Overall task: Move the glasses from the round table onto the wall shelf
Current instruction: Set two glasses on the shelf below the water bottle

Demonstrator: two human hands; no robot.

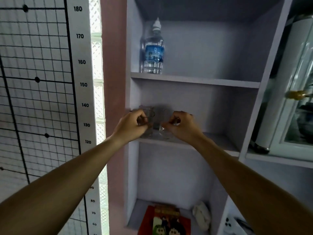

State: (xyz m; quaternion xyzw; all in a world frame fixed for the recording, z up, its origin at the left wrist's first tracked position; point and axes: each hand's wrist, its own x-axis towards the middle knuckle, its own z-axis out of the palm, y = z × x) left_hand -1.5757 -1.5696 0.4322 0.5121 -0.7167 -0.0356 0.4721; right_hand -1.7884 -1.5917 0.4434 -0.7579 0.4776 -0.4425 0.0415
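Two clear glass mugs sit side by side at the left end of the middle board of the pale wall shelf (218, 145). My left hand (131, 124) is closed around the handle of the left glass (150, 114). The right glass (163, 133) is held the same way by my right hand (182, 127), fingers pinched at its handle. Both glasses appear to rest on the board, largely hidden behind my fingers. The round table is out of view.
A water bottle (154, 50) with a blue label stands on the board above. A red picture book (166, 221) and a white cloth lump (202, 217) lie on the lowest board. A glass-door cabinet (294, 102) is at the right, a height chart on the left wall.
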